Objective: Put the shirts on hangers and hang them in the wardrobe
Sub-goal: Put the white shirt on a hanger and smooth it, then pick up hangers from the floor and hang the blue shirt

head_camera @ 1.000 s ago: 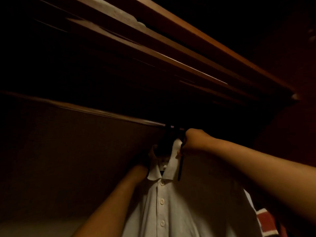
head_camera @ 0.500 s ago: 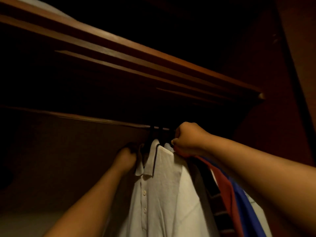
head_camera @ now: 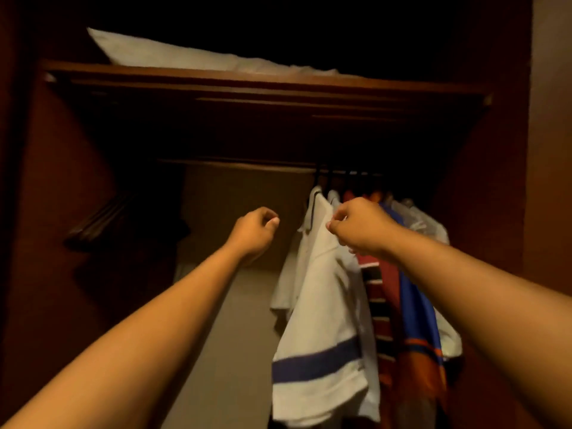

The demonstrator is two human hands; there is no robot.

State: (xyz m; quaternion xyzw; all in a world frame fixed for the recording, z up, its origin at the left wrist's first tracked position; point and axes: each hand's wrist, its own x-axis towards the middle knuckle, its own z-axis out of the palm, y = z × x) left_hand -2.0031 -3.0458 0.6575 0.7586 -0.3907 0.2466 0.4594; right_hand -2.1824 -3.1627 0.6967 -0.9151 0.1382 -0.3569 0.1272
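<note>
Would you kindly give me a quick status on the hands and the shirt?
Left hand loosely curled, empty, clear of the clothes. Right hand curled at the shoulder of the white polo shirt with navy band, grip unclear. Shirt hangs on the dark wardrobe rail. Nothing in the way.

Your clearest room is the middle of the frame: the pale back wall [head_camera: 241, 193] stands bare between the dark left side and the hanging clothes. The rail [head_camera: 247, 164] is free along its left stretch. Right of centre, the white shirt [head_camera: 322, 305] and the striped and blue shirts [head_camera: 399, 292] behind it fill the space down to the lower edge. Overhead the wooden shelf [head_camera: 263, 77] caps your reach. At the left, dark hangers [head_camera: 99, 221] jut inward.
</note>
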